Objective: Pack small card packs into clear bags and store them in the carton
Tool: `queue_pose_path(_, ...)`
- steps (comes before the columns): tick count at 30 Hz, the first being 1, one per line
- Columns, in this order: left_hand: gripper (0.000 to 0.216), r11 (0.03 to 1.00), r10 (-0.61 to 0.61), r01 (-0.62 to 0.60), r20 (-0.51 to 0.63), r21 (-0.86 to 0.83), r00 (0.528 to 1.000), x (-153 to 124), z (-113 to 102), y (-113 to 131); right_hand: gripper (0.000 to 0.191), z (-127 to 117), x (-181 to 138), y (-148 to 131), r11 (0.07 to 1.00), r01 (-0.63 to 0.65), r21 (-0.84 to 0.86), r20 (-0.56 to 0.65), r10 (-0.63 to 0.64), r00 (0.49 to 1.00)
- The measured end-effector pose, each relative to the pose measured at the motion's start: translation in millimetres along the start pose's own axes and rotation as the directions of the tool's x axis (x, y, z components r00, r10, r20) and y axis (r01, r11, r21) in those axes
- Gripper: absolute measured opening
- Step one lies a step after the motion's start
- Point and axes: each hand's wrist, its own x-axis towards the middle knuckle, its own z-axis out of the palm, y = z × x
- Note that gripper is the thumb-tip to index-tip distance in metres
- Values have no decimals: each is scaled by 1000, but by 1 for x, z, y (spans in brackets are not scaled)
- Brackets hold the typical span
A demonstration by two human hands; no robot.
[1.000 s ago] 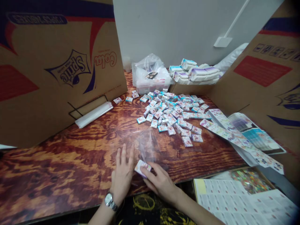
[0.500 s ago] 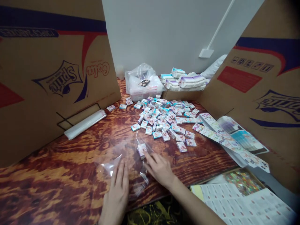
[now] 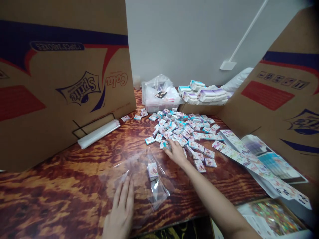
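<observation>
A clear plastic bag (image 3: pixel 142 186) lies on the wood-patterned table, with a small printed box (image 3: pixel 153 171) on or inside it; I cannot tell which. My left hand (image 3: pixel 123 202) rests flat on the bag's left side, fingers stretched out. Beyond the bag, my right hand (image 3: pixel 175 153) is at the near edge of a loose pile of small white, blue and purple boxes (image 3: pixel 178 127). Its thumb and fingers close on one small box (image 3: pixel 163 144) there; the fingertips partly cover that box.
Large cardboard cartons stand left (image 3: pixel 99 56) and right (image 3: pixel 276 96). A stack of clear film (image 3: pixel 99 133) lies by the left carton. At the back are a bagged plastic container (image 3: pixel 160 96) and wrapped packs (image 3: pixel 211 94). Printed strips (image 3: pixel 254 162) and a box of colourful pieces (image 3: pixel 276 214) lie right.
My right hand has left the box at the bag and moved forward to the pile's near edge. My left hand stays on the bag. The view has shifted a little.
</observation>
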Motion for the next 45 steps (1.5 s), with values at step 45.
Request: queue_pose_path(45, 79, 996, -25, 43, 207, -81, 978, -5, 6, 3, 52, 33, -11, -23, 996, -81, -30, -193, 74, 978)
